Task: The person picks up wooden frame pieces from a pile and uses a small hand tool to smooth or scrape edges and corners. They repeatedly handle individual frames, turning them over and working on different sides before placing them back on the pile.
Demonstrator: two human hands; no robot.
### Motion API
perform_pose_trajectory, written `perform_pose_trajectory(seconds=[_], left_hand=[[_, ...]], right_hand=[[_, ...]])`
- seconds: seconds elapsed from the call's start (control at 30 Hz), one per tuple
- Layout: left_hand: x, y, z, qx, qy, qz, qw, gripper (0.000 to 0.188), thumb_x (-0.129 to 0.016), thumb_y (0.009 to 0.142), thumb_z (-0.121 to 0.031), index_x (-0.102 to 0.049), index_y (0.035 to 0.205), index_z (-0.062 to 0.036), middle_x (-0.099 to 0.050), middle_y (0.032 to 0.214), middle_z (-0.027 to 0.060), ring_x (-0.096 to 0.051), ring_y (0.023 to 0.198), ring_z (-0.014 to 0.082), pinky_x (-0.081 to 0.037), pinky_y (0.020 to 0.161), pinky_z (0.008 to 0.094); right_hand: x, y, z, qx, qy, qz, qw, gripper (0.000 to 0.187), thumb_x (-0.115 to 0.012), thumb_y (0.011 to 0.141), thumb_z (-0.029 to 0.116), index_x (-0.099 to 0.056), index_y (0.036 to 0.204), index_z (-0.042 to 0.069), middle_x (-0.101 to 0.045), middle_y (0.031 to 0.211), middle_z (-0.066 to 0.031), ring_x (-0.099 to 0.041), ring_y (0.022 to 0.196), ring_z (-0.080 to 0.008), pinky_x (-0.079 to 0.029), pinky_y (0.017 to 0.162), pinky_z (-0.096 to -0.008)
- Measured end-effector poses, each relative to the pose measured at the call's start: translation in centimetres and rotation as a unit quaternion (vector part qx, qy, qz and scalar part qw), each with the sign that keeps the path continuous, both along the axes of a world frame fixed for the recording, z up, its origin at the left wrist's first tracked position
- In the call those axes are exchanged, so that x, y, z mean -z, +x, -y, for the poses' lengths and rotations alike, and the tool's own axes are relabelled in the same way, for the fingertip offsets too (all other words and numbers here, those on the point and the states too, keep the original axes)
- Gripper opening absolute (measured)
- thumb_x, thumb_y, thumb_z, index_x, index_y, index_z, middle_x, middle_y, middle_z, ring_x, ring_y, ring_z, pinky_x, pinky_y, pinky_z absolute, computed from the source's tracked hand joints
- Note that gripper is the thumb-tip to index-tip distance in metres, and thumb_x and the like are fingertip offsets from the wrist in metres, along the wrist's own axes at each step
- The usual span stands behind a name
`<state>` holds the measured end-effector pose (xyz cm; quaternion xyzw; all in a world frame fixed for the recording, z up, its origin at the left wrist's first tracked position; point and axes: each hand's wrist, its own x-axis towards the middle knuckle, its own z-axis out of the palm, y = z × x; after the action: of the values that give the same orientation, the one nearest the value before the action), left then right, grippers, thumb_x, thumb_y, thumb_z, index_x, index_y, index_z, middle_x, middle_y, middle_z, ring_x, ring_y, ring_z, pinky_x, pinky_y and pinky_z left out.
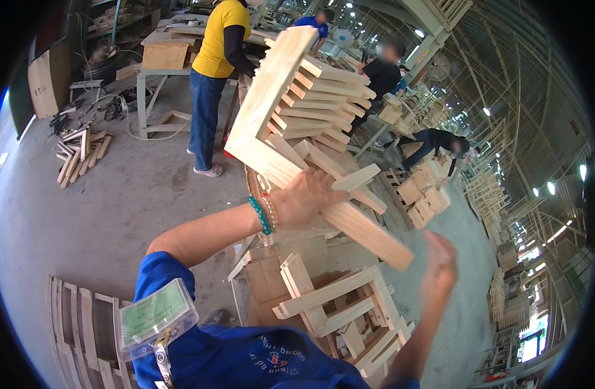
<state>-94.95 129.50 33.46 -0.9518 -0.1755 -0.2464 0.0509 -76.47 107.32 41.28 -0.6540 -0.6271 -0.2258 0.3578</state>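
Observation:
My left hand, with a teal and a pale bead bracelet at the wrist, is closed round the lower bar of a pale wooden frame. Two of the frame's bars meet in a corner at the left, one rising up and away. A short cross piece sticks out beside my fingers. My right hand is raised off the bar's right end, touching nothing, its fingers stretched out and a little blurred. Close to my body, several wooden frames lie piled over cardboard.
Behind the held frame is a stack of wooden frames. A person in a yellow shirt stands at a bench at the far left; others work farther back. Wooden pieces lie on the floor, and a slatted pallet is at the lower left.

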Motion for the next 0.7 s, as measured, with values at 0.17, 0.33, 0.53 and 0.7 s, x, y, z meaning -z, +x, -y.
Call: perform_pose_trajectory(seconds=[0.17, 0.33, 0.53, 0.7], left_hand=[[-1.0, 2.1, 2.6, 0.056, -0.060, -0.100, 0.992, 0.055, -0.061, 0.077, -0.010, -0.046, 0.129, -0.0210, -0.054, 0.113, 0.0129, -0.052, 0.110, 0.0286, -0.036, 0.099, 0.0446], [-0.8, 3.2, 3.2, 0.082, 0.063, -0.074, 0.992, 0.068, -0.058, 0.077, -0.006, -0.038, 0.139, -0.0230, -0.045, 0.132, 0.0171, -0.041, 0.128, 0.0328, -0.023, 0.110, 0.0512], [1.3, 3.5, 4.2, 0.012, -0.169, 0.498, 0.851, 0.060, -0.063, 0.084, -0.023, -0.038, 0.138, -0.0129, -0.041, 0.139, 0.0160, -0.037, 0.132, 0.0251, -0.024, 0.111, 0.0446], [1.5, 6.9, 6.4, 0.317, -0.717, 0.438, 0.440, 0.065, -0.062, 0.088, -0.038, -0.037, 0.135, -0.0016, -0.058, 0.118, 0.0142, -0.058, 0.108, 0.0246, -0.047, 0.090, 0.0363]], right_hand=[[7.9, 2.9, -2.1, 0.051, -0.182, -0.072, 0.979, 0.024, -0.052, 0.094, 0.019, -0.063, 0.112, 0.008, -0.065, 0.100, -0.0161, -0.063, 0.095, -0.0324, -0.049, 0.079, -0.0385], [12.8, 2.8, -2.2, 0.025, -0.094, -0.177, 0.979, 0.026, -0.050, 0.095, 0.019, -0.065, 0.110, 0.004, -0.066, 0.094, -0.0152, -0.065, 0.085, -0.0272, -0.049, 0.076, -0.0336], [15.9, 1.8, -1.8, 0.085, 0.014, -0.325, 0.942, 0.030, -0.046, 0.096, 0.016, -0.062, 0.110, -0.006, -0.068, 0.096, -0.0148, -0.063, 0.087, -0.0208, -0.047, 0.082, -0.0325], [17.7, -1.8, -1.2, 0.028, 0.011, -0.350, 0.936, 0.038, -0.040, 0.098, 0.020, -0.056, 0.117, -0.008, -0.063, 0.108, -0.0183, -0.058, 0.101, -0.0222, -0.043, 0.090, -0.0342]])
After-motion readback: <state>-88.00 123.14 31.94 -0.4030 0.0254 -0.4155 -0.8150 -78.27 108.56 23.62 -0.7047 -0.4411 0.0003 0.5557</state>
